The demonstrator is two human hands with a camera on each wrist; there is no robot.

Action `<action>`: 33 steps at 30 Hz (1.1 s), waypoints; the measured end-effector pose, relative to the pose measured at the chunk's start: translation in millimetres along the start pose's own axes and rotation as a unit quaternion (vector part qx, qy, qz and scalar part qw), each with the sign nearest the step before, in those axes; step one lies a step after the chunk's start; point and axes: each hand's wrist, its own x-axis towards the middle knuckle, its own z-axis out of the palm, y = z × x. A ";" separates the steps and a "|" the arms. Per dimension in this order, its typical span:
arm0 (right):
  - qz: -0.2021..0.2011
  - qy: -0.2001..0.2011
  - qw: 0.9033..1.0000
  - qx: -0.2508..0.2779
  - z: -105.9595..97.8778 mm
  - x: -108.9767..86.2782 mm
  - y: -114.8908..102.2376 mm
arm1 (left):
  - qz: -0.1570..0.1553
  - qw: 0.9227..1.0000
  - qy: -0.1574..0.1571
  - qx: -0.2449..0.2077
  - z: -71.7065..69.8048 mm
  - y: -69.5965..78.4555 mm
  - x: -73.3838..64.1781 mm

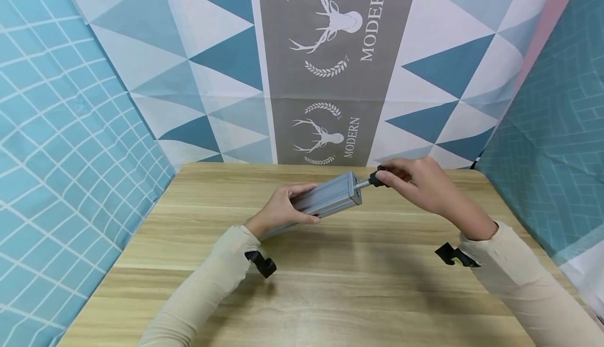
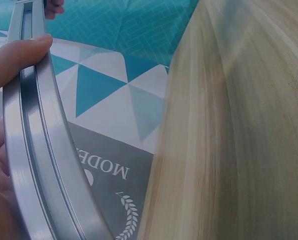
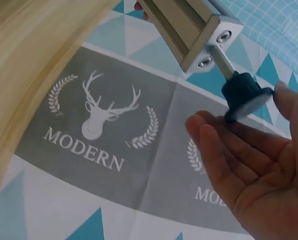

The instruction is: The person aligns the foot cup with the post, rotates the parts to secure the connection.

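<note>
A silver aluminium profile (image 1: 327, 196) is held slanting over the wooden table. Around its body my left hand (image 1: 282, 208) grips, thumb on the near side and fingers over the far side; in the left wrist view the thumb lies across the grooved profile (image 2: 44, 125). A threaded rod (image 3: 223, 62) sticks out of the square end plate (image 3: 214, 44) and carries a black levelling foot (image 3: 244, 94). My right hand (image 1: 420, 183) pinches this foot at its rim, with the thumb on one side and fingertips on the other. The profile's rear end is hidden behind my left hand and wrist.
The wooden table (image 1: 321, 289) lies under both forearms. A patterned cloth (image 1: 226, 64) hangs behind its far edge, with blue cloths on the left (image 1: 61, 142) and right (image 1: 542, 127). Each wrist wears a black camera mount.
</note>
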 end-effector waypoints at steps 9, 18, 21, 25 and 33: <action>-0.099 -0.033 0.995 -0.002 -5.8 -4.3 5.6 | -0.007 1.000 -0.004 0.006 -0.9 29.9 -12.7; -0.034 0.004 0.999 0.001 -0.4 -1.7 3.1 | 0.005 1.000 0.003 0.003 0.1 19.2 -6.9; 0.009 0.003 1.000 0.004 1.6 -0.5 3.5 | 0.014 1.000 0.006 0.001 0.5 4.8 -0.6; 0.006 -0.010 1.000 -0.003 0.0 -1.7 4.5 | 0.016 1.000 0.005 -0.001 0.5 -2.0 1.2; -0.129 -0.011 0.992 -0.006 -5.9 -2.9 7.8 | 0.016 1.000 0.004 -0.004 -0.7 0.6 0.6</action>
